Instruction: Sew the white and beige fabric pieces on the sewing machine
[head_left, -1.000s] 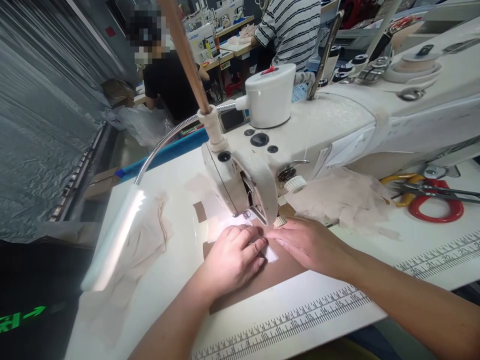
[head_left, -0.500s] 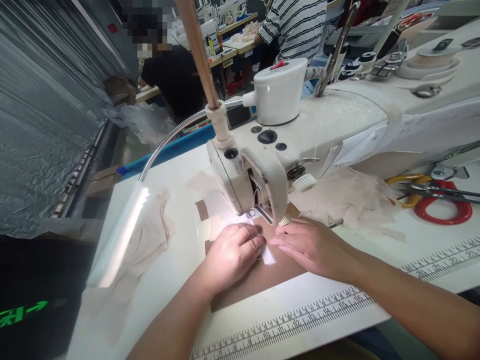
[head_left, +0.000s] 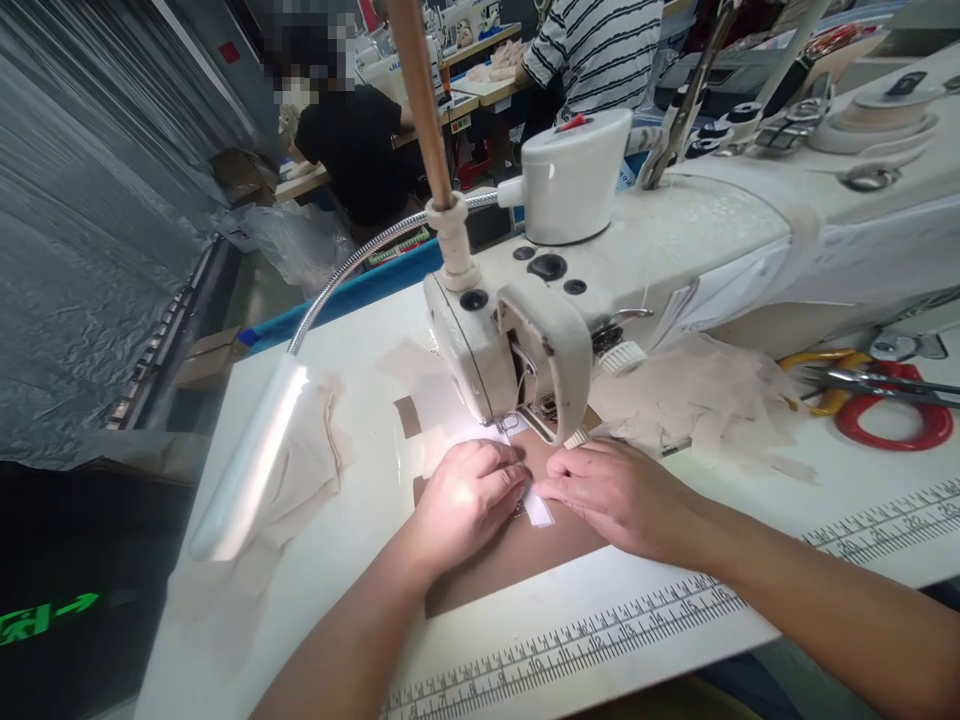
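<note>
My left hand (head_left: pixel 469 505) rests on a brown sheet (head_left: pixel 495 575) below the sewing machine head (head_left: pixel 487 350), its fingers curled together at the edge of a narrow white strip (head_left: pixel 538 508). Whatever may be under those fingers is hidden. From the right, my right hand (head_left: pixel 619 495) touches the sheet, its fingers closed together and its fingertips beside the strip. Whether it pinches anything cannot be made out. Both hands are close to the presser foot area, with a small gap between them.
Sheer beige fabric (head_left: pixel 697 395) lies right of the machine head, near red-handled scissors (head_left: pixel 892 420). More pale fabric (head_left: pixel 307 460) is under the lamp (head_left: pixel 251 460) at left. A printed ruler (head_left: pixel 585 640) runs along the front edge. Two people sit beyond.
The whole view has shifted slightly, so the machine appears further right. My right fingertips are a little closer to the white strip and my left hand. My left hand stays on the sheet.
</note>
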